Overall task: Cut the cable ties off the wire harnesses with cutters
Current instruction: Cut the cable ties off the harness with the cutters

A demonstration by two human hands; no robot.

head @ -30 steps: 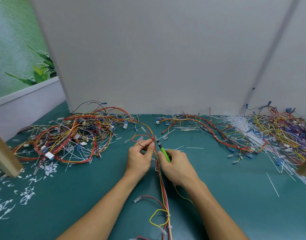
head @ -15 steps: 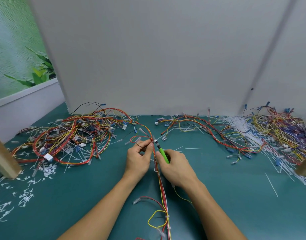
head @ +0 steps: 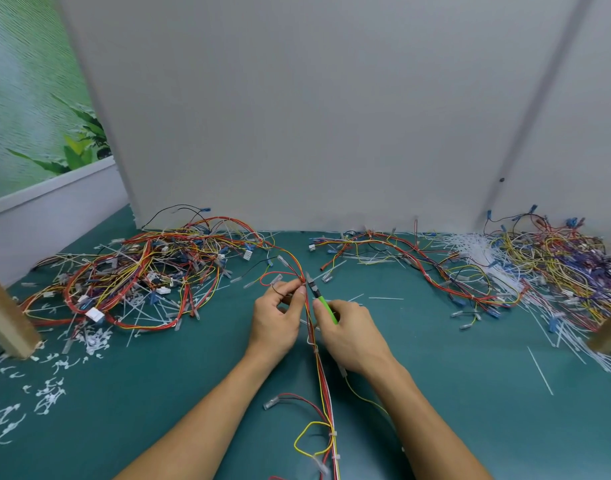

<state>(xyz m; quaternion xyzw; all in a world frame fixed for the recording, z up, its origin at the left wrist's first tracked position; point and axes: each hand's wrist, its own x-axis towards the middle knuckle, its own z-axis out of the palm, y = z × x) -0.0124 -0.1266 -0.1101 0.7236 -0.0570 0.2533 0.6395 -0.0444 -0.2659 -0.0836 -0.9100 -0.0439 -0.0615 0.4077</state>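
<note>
A harness (head: pixel 323 379) of red, yellow and white wires runs from the table's near edge up between my hands. My left hand (head: pixel 275 320) pinches the bundle near its top between thumb and fingers. Green-handled cutters (head: pixel 320 299) are gripped in my right hand (head: pixel 352 336), and their dark jaws sit right beside the bundle, just above my left fingertips. White cable ties (head: pixel 333 434) still wrap the harness lower down. Whether the jaws are closed on a tie is too small to tell.
A big tangle of harnesses (head: pixel 141 271) lies at the left, another harness (head: pixel 401 258) at centre right, and a dense pile (head: pixel 556 261) at far right. Cut tie scraps (head: pixel 48 393) litter the green mat. Wooden posts (head: pixel 6 323) stand at both sides, with a grey panel behind.
Both hands stay on the same spot of the harness. The cutter jaws have crept slightly closer to the bundle, and the view has tilted down a little.
</note>
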